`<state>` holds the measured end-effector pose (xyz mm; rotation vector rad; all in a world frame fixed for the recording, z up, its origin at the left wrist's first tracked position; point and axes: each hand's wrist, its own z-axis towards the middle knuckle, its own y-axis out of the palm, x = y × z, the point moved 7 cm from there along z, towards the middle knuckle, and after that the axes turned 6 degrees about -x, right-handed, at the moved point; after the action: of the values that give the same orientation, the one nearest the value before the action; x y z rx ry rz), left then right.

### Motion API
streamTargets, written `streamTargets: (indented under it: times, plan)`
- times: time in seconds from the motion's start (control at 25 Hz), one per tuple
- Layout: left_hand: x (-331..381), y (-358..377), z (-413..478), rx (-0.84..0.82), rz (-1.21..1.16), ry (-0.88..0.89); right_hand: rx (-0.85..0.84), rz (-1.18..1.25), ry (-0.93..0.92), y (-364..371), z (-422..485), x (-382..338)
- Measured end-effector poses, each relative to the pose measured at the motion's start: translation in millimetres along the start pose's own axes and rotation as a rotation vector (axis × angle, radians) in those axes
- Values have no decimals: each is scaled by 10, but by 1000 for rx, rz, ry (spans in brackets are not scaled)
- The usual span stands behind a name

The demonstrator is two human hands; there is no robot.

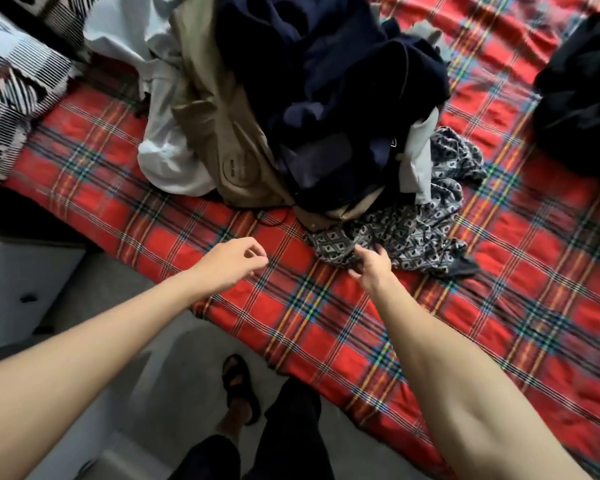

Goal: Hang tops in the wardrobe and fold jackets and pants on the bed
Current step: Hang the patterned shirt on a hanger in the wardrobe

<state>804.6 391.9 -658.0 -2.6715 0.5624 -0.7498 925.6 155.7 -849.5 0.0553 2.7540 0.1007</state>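
The right grip [371,268] is spread open, fingers straight and loose, with nothing held. Its fingertips [361,251] reach the near edge of the blue-and-white patterned garment [416,230], which spills out from under the near side of the heap of clothes [309,109]. Whether they press the cloth or only brush it cannot be told. The left grip [234,259] hangs over the red plaid bed [499,306], just on the near side of the heap and apart from it. Its fingers are loosely curled, thumb close to forefinger, with nothing between them.

The heap lies on the bed. Navy garments [326,71] are on top of it. A khaki jacket [212,126] with a round patch [239,168] forms its left flank. A white garment [167,157] lies against the jacket at the heap's far left. A thin dark cord [274,216] trails from the heap's near edge onto the plaid.

Well to the right of the heap, apart from it, a black garment [582,88] lies on the bed. To the left of the heap a black-and-white striped pillow [18,98] lies at the bed's end. On the near side of the heap, past the bed's edge, is a grey floor [174,358]. There the person's foot in a black sandal [238,389] and dark trousers [291,427] show. A white box [21,282] stands to the near left of the heap.
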Motion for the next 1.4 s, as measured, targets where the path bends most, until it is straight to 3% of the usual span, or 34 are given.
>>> streamTargets:
  times: [0.04,0.12,0.24,0.4,0.64,0.76,0.84,1.04,1.16,1.24,1.4]
  plan:
    - [-46,-26,2,28,51,-19,51,110,-27,-6,24,-32]
    - [-116,-26,-66,25,97,-61,2,242,-87,110,-124,-161]
    - [-48,-75,-184,82,-14,0,-347,134,-248,582,-920,-776]
    - [640,-478,-676,212,-355,306,-737,20,-512,1155,-2368,-1734]
    - [1631,-1107,-1673,325,-289,646,-1078,-90,-763,1659,-4655,-2343]
    - [1828,-1348,-2388,511,-253,751,-1279,-9,-805,1790,-5795,-2467]
    - [1736,-1536,-2839,595,-346,794,-1356,45,-790,1872,-6407,-2377]
    - [1031,-1629,-3836,571,-507,802,-1430,-27,-634,2117,-7058,-1501]
    - [461,-1687,-4739,724,-731,801,-1570,-149,-690,2345,-7685,-1020]
    - [175,-1714,-5364,821,-761,825,-1665,-157,-715,2518,-8067,-725]
    - [-178,-1666,-6367,964,-862,917,-1692,-274,-677,2815,-8069,-211]
